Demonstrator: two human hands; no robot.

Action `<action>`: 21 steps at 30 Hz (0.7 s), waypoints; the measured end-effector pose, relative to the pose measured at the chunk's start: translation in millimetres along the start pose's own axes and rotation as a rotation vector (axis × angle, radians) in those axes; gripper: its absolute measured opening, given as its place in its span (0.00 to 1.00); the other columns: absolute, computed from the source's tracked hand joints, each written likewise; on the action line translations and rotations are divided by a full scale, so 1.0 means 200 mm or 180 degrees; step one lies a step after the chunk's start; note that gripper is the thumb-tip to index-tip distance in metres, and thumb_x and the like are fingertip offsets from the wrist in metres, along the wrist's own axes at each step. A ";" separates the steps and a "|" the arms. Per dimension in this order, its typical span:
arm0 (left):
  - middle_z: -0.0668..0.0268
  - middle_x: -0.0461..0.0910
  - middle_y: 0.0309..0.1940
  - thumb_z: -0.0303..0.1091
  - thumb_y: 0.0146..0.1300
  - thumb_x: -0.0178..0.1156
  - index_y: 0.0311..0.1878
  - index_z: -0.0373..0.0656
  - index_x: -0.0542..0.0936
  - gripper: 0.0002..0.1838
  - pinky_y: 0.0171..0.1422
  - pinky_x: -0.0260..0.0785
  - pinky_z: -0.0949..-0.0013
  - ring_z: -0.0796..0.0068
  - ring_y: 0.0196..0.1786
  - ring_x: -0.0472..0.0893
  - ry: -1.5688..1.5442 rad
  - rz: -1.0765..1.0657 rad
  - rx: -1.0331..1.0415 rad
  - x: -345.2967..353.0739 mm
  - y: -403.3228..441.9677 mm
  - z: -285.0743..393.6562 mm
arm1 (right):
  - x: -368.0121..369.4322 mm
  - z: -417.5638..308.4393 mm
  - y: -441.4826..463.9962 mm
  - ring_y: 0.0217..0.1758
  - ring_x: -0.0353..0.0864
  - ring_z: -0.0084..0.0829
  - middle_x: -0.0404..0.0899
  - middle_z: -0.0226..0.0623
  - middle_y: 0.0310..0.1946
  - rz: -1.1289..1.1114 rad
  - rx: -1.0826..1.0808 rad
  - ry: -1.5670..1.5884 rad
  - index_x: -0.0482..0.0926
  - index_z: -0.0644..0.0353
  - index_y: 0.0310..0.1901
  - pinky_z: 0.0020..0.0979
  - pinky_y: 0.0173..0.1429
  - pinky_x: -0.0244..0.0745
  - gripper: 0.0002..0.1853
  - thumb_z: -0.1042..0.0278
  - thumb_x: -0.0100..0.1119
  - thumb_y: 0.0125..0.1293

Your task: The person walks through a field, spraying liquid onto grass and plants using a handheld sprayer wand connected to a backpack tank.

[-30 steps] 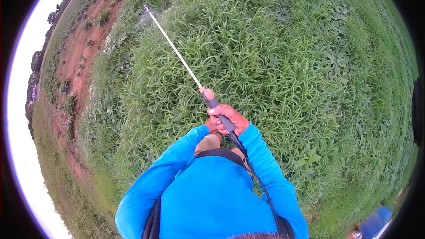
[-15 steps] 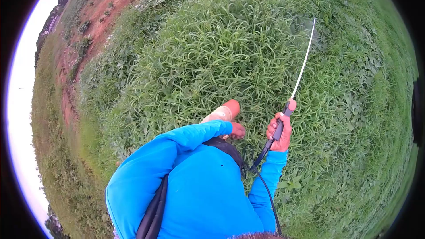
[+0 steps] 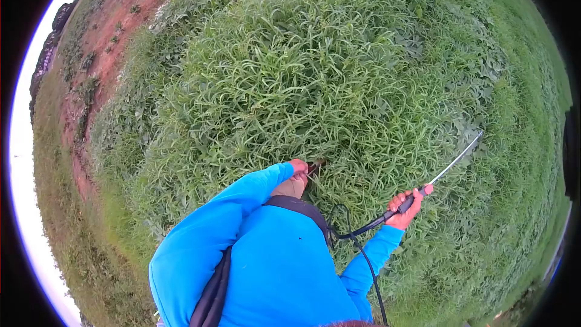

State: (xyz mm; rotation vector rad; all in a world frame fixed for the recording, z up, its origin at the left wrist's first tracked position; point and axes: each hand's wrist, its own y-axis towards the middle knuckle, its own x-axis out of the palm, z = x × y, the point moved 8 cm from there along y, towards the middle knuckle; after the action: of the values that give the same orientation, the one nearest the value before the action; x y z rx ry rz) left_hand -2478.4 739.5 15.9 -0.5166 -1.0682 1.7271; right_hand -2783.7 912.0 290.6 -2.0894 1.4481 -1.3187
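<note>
Dense grass (image 3: 290, 97) ahead, and your spray wand (image 3: 452, 163) has swung wide right, tip now over that side's leaves (image 3: 463, 126), your right hand (image 3: 410, 214) wrapped round its handle (image 3: 406, 204); your left hand (image 3: 299, 169) hangs by your leg (image 3: 289, 188), its grip unclear.

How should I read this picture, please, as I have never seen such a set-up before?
There is no machine arm here: a person in blue works with two bare hands, seen from a camera worn on the head and looking down. The right hand grips the dark handle of a thin wand, and a black hose trails beside the body. The left hand is near the body; whether it holds anything is hard to tell. Thick grass covers the ground, with reddish soil towards the picture's left.
</note>
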 end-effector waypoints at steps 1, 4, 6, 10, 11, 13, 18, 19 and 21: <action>0.68 0.77 0.29 0.46 0.57 0.53 0.41 0.47 0.76 0.15 0.27 0.70 0.68 0.75 0.26 0.76 -0.0193 0.0207 -0.0142 -0.04 0.03 0.01 | 0.02 -0.02 0.03 0.12 0.60 0.19 0.65 0.27 0.15 -0.0014 0.0054 0.0037 0.70 0.53 0.28 0.22 0.12 0.58 0.13 0.53 0.56 0.60; 0.67 0.76 0.27 0.45 0.56 0.54 0.39 0.45 0.75 0.15 0.25 0.69 0.69 0.74 0.24 0.75 -0.0585 0.0328 -0.0249 -0.10 0.11 0.13 | 0.14 -0.07 0.14 0.12 0.60 0.19 0.65 0.27 0.16 -0.0141 0.0106 0.0066 0.70 0.54 0.30 0.22 0.12 0.58 0.13 0.53 0.56 0.61; 0.67 0.76 0.27 0.45 0.56 0.54 0.39 0.45 0.75 0.14 0.25 0.69 0.69 0.74 0.24 0.75 -0.0552 0.0219 -0.0214 -0.11 0.16 0.22 | 0.30 -0.07 0.19 0.12 0.60 0.19 0.64 0.27 0.17 -0.0502 0.0285 0.0109 0.70 0.55 0.33 0.22 0.11 0.58 0.13 0.55 0.54 0.62; 0.67 0.76 0.28 0.44 0.57 0.53 0.38 0.46 0.75 0.13 0.25 0.67 0.68 0.74 0.24 0.74 -0.0531 0.0111 -0.0155 -0.16 0.28 0.39 | 0.61 -0.04 0.30 0.12 0.60 0.20 0.63 0.28 0.17 -0.1007 0.0767 0.0094 0.69 0.57 0.34 0.23 0.11 0.59 0.12 0.57 0.51 0.63; 0.68 0.75 0.28 0.44 0.57 0.53 0.38 0.46 0.75 0.12 0.25 0.66 0.67 0.75 0.23 0.73 -0.0535 0.0089 -0.0157 -0.17 0.31 0.42 | 0.68 -0.03 0.32 0.12 0.60 0.20 0.63 0.28 0.17 -0.1099 0.0910 0.0035 0.68 0.57 0.35 0.23 0.11 0.58 0.11 0.58 0.51 0.63; 0.69 0.75 0.27 0.43 0.57 0.52 0.37 0.47 0.75 0.11 0.25 0.64 0.67 0.75 0.23 0.71 -0.0527 0.0180 -0.0297 -0.18 0.37 0.48 | 0.83 0.01 0.35 0.12 0.60 0.19 0.62 0.28 0.18 -0.1209 0.1181 -0.0068 0.67 0.57 0.35 0.23 0.11 0.58 0.11 0.58 0.52 0.63; 0.71 0.74 0.24 0.41 0.59 0.50 0.35 0.49 0.74 0.08 0.23 0.61 0.69 0.77 0.21 0.70 -0.0706 0.0113 -0.0276 -0.23 0.52 0.57 | 1.19 0.12 0.40 0.12 0.57 0.19 0.61 0.28 0.19 -0.1661 0.1791 -0.0280 0.66 0.57 0.37 0.22 0.11 0.57 0.11 0.60 0.52 0.63; 0.71 0.74 0.24 0.40 0.59 0.49 0.34 0.49 0.74 0.08 0.22 0.60 0.69 0.77 0.20 0.70 -0.0836 0.0019 -0.0271 -0.25 0.57 0.56 | 1.24 0.15 0.40 0.12 0.56 0.18 0.61 0.28 0.19 -0.1710 0.1895 -0.0379 0.66 0.57 0.37 0.21 0.11 0.57 0.11 0.60 0.52 0.63; 0.69 0.76 0.28 0.49 0.58 0.50 0.39 0.46 0.75 0.17 0.26 0.66 0.71 0.78 0.24 0.72 -0.0764 -0.0163 -0.0271 -0.28 0.62 0.60 | 1.36 0.18 0.43 0.12 0.57 0.17 0.61 0.27 0.19 -0.1756 0.1973 -0.0470 0.66 0.57 0.37 0.21 0.12 0.56 0.11 0.60 0.52 0.62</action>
State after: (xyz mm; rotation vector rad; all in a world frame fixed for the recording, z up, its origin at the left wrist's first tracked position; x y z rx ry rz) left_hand -2609.5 625.9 -33.5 -0.3367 -1.3181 1.7347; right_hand -2783.0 632.3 355.4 -2.1278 0.3157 -1.4974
